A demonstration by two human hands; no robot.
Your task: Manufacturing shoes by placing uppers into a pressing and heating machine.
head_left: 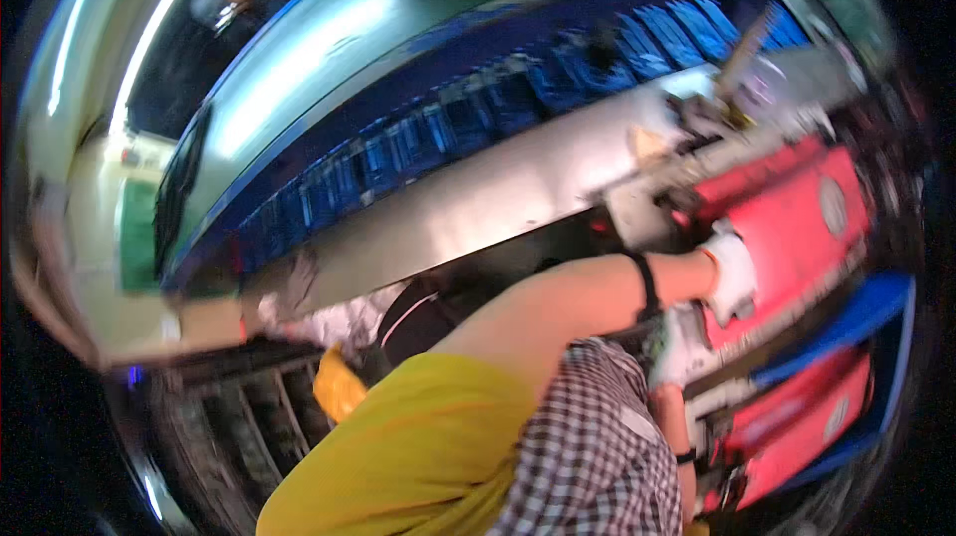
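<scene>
The picture is smeared by motion. My left arm, in a yellow sleeve with a black band near the wrist, stretches to the right. My left hand (732,275), in a white glove, lies against the left end of a red panel (797,237) that bears a pale oval badge. Its fingers point downward, but blur hides whether they grip. Just below it is my right hand (679,349), also in a white glove, close to the panel's lower left corner. What its fingers do cannot be made out. Below my right wrist sits a black band.
A second red panel (807,426) lies beside a blue frame (901,337) at the lower right. A long pale bench (468,217) crosses the middle, with a row of blue bins (398,152) behind it. Blurred small items (697,118) sit at the bench's right end.
</scene>
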